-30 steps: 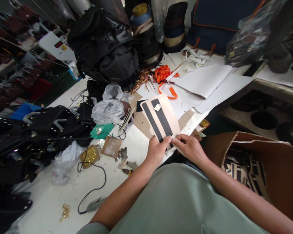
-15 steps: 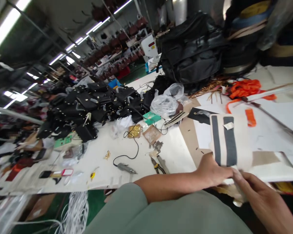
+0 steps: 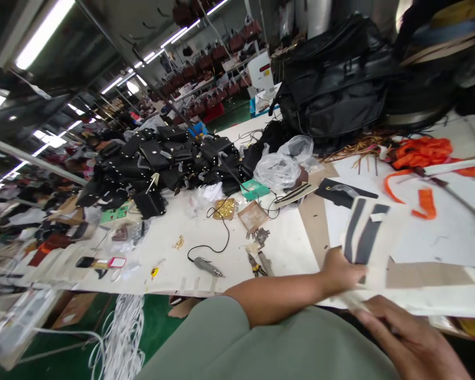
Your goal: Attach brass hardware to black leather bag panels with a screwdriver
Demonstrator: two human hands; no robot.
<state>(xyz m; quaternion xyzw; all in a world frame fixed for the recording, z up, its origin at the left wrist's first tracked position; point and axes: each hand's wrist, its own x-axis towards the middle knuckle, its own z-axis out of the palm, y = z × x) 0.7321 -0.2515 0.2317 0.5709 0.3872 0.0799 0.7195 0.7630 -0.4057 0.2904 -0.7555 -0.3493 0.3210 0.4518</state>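
Note:
My left hand [image 3: 342, 272] grips the lower left edge of a cream panel with two dark grey stripes [image 3: 370, 232], which is tilted up off the table. A small white patch sits on its right stripe. Lower down, my right hand [image 3: 407, 338] pinches a pale strip [image 3: 354, 301] with thumb and fingers. The strip is blurred, and I cannot tell whether it is joined to the panel. A black leather piece [image 3: 340, 192] lies just behind the panel. Nearest to my left forearm are yellow-and-black pliers [image 3: 256, 265] and a grey pen-like electric tool [image 3: 207, 266].
Black bags [image 3: 174, 158] are heaped along the back left, and a large black bag [image 3: 336, 100] stands at the back. Orange ribbon [image 3: 423, 153] lies at the right. A box of gold hardware [image 3: 224, 209], clear plastic bags [image 3: 277, 170] and a striped strip [image 3: 296, 195] occupy the middle.
The striped panel has tilted and swung clockwise in my left hand. My right hand has moved down and left, away from the panel's edge, with the pale strip. The camera view has shifted slightly.

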